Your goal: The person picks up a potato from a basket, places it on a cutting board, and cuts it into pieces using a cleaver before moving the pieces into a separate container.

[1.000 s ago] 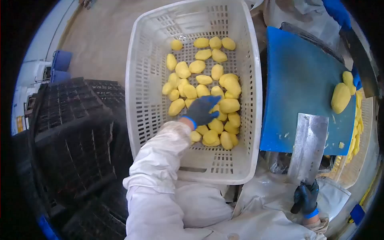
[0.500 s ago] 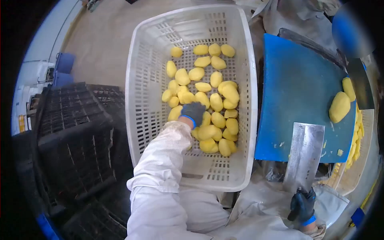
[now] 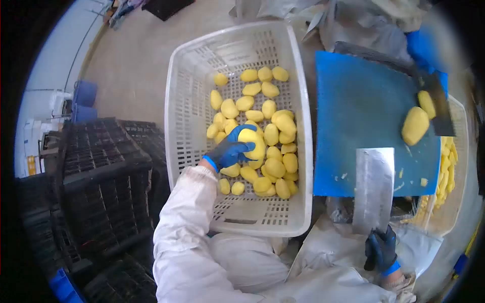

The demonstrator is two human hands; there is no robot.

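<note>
Left hand, gloved, wrapped round one peeled potato, lifted just above the pile in the white crate. Right hand closed on the handle of a cleaver, blade flat over the near edge of the blue cutting board. Progress: looks early-mid. Approx 25+ whole potatoes left in crate; cut strips already piled in a tray at the board's right edge. Another peeled potato lies on the board's far right, near a co-worker's blade. Board otherwise bare bar some scraps. Surroundings: concrete floor, black crates stacked on the left, crate sits just left of the board.
</note>
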